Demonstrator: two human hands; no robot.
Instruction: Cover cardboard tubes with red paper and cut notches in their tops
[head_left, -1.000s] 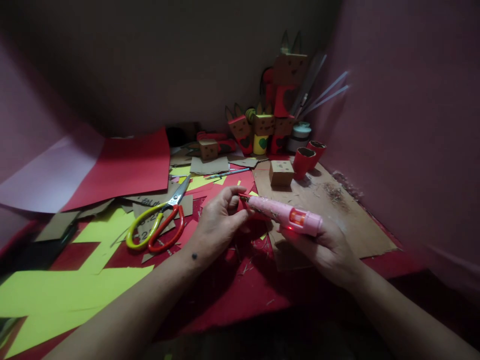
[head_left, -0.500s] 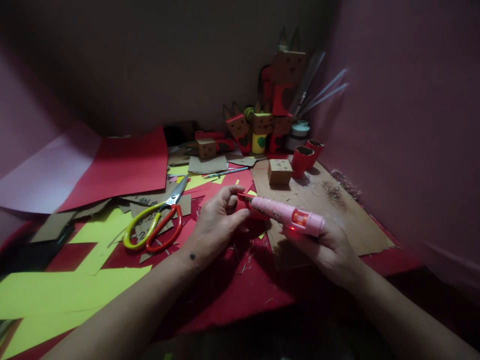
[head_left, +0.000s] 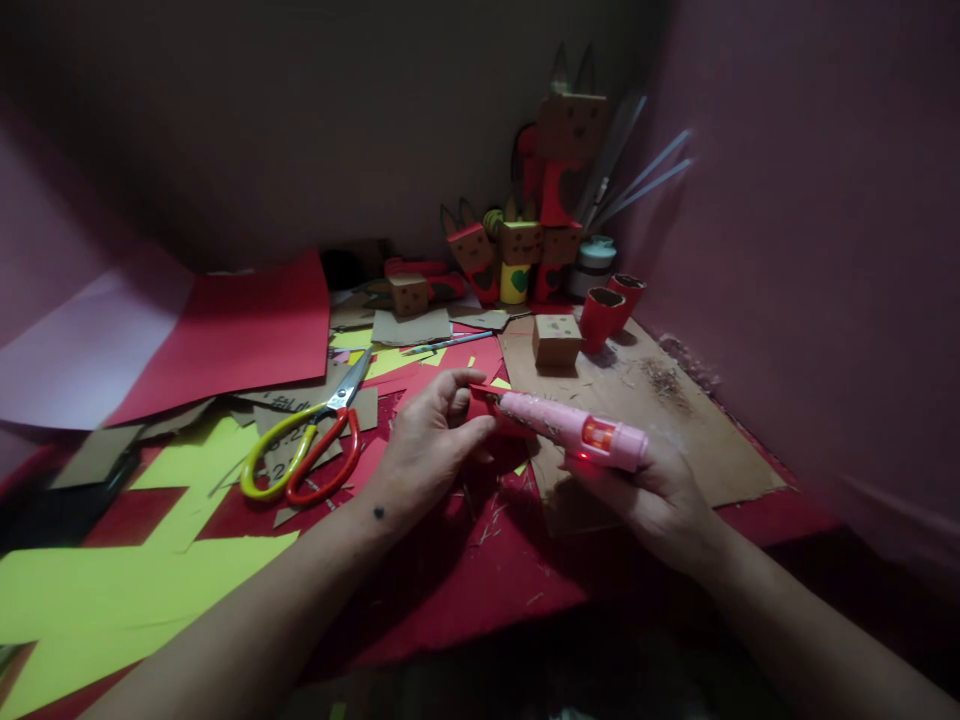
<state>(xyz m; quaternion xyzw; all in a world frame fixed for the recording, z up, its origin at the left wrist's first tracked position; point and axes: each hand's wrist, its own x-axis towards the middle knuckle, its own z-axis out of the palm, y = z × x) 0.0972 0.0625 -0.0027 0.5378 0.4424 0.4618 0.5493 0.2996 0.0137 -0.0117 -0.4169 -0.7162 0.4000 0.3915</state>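
My right hand (head_left: 660, 500) is closed around a pink glue gun (head_left: 562, 424) with a small red light lit on its side. Its nozzle points left and meets the edge of a red paper piece (head_left: 484, 408), perhaps a rolled tube; the gun and my fingers hide much of it. That red paper is pinched between the thumb and fingers of my left hand (head_left: 435, 430). Left of this hand lie open-bladed scissors (head_left: 322, 440) with one yellow and one red handle. Beyond the gun sits a small cardboard box (head_left: 556, 342) with a face drawn on it.
Two red tubes (head_left: 601, 320) stand on a brown cardboard sheet (head_left: 675, 440). Several box-headed figures (head_left: 516, 270) line the back, beside a teal-lidded jar (head_left: 597, 255). A pencil (head_left: 450, 343), red paper (head_left: 255, 330) and yellow paper (head_left: 135, 580) lie around. Pink wall (head_left: 810, 250) bounds the right.
The whole view has shifted slightly, so things appear a little farther left and up. Both hands keep their grips, with the nozzle still at the red paper's edge.
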